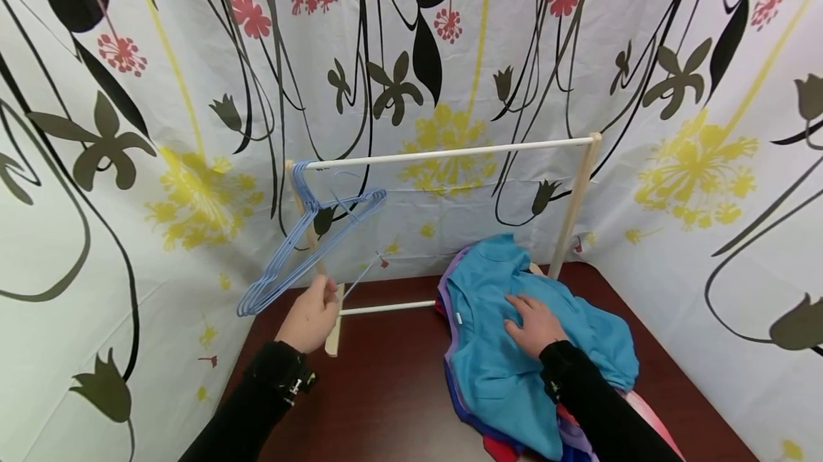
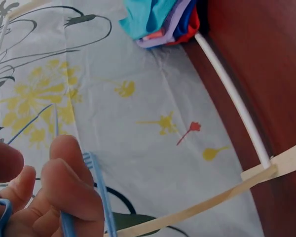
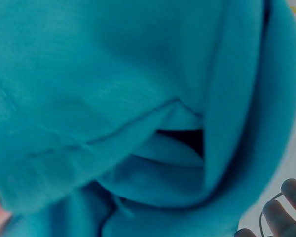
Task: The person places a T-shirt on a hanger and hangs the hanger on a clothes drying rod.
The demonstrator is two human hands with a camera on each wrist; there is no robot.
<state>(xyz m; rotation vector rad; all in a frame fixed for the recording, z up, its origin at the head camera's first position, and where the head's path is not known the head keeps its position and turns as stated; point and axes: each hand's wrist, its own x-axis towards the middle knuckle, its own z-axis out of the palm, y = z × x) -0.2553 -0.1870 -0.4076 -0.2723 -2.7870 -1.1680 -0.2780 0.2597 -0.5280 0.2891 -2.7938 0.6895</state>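
Pinching a hanger left of the rack, the left hand; right hand flat, relaxed, on the shirt beneath it.

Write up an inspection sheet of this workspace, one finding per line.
Surface: dark red-brown table.
Job's things: blue wire hangers hooked on the white rail of a small wooden rack; teal shirt tops a pile of coloured clothes.
Clutter: nothing seen.
Grips: left hand grips a hanger's lower end; right hand rests flat on the teal shirt.
Cables: nothing seen.
Surroundings: floral-print sheet behind and at both sides.
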